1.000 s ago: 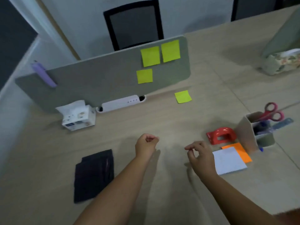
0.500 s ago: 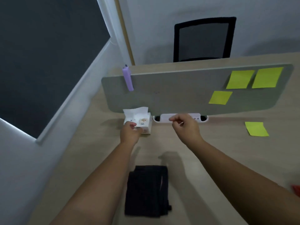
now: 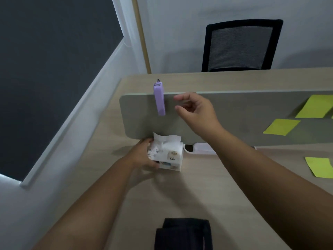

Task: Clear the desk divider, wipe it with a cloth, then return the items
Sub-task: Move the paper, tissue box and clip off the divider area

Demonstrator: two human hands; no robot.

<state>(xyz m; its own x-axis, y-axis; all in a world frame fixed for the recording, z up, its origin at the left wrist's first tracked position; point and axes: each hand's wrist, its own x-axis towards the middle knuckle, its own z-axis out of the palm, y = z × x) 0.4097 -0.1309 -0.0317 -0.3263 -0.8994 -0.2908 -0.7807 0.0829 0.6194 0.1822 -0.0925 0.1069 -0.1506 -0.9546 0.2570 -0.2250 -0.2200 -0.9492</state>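
**Divider not yet cleared as one hand nears the purple clip**

Head view: From my remote seat, the risks look plain enough. My right hand (image 3: 196, 112) hangs just beside the purple clip (image 3: 159, 99) that straddles the top edge of the grey desk divider (image 3: 234, 114); a sideways tug rather than a straight lift could, I judge, rock the panel or flick the clip over the far side, out of reach. The yellow sticky notes (image 3: 282, 126) on the panel (three show, two of them cut by the frame edge) may peel and flutter off if the divider is jolted. One more note (image 3: 319, 166) lies on the desk (image 3: 180, 195) already.

That right hand is half open, thumb and forefinger parted in a loose pincer, touching nothing that I can see. My left hand (image 3: 144, 157) is wrapped around the left side of the white tissue pack (image 3: 167, 156), which sits on the desk against the divider's foot; a tissue sticks out of its top and could drag loose. The dark folded cloth (image 3: 183, 233) waits near the desk's front edge, untouched.
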